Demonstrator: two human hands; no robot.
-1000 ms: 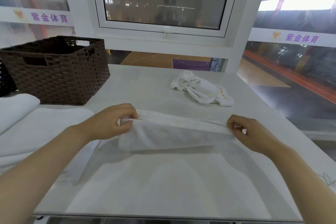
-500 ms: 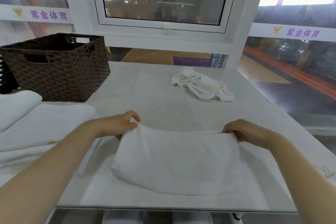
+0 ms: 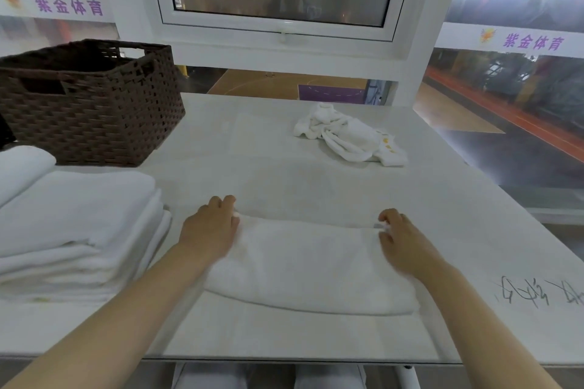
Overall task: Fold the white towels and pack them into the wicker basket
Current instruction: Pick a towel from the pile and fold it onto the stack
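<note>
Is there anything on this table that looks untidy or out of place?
Yes. A crumpled towel lies bunched at the far side of the table, unfolded, unlike the neat stack by the basket. Scribbled pen marks also mar the near right corner.

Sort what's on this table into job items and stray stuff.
Job: towel being folded, left hand, right hand, folded towel stack, crumpled towel, wicker basket.
Stray: scribbled writing on the table.
</note>
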